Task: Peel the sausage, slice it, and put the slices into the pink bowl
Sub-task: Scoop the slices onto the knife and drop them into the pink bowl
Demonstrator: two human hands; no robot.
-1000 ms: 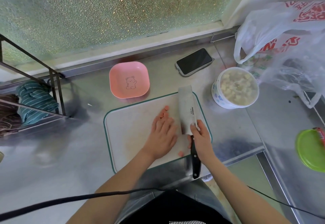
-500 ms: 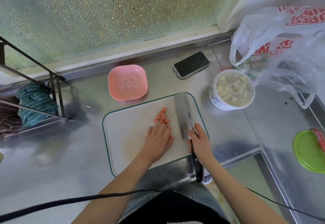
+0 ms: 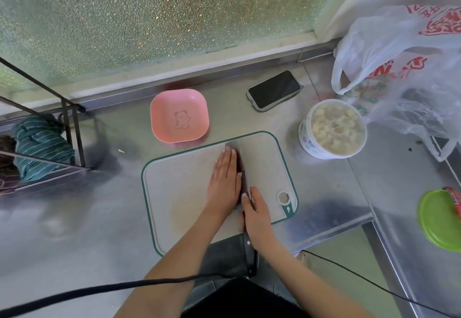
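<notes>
The pink bowl [image 3: 179, 115], square with a bear drawing, stands with nothing in it just behind the white cutting board [image 3: 179, 193]. My left hand [image 3: 224, 180] lies flat on the board, fingers straight and together, its edge against the knife blade. My right hand [image 3: 255, 215] grips the knife [image 3: 250, 255] where the black handle meets the blade; the blade points away from me along the board. The sausage slices are hidden; only a dark reddish strip [image 3: 240, 165] shows between my left hand and the blade.
A phone [image 3: 274, 90] lies behind the board. A white tub [image 3: 334, 130] of pale chunks and a plastic bag [image 3: 399, 68] stand to the right. A green lid [image 3: 441, 220] lies far right. A metal rack with a striped cloth [image 3: 42, 143] is at left.
My left hand slid forward over the slices, which lay in plain sight half a second ago. The knife blade has come in against that hand.
</notes>
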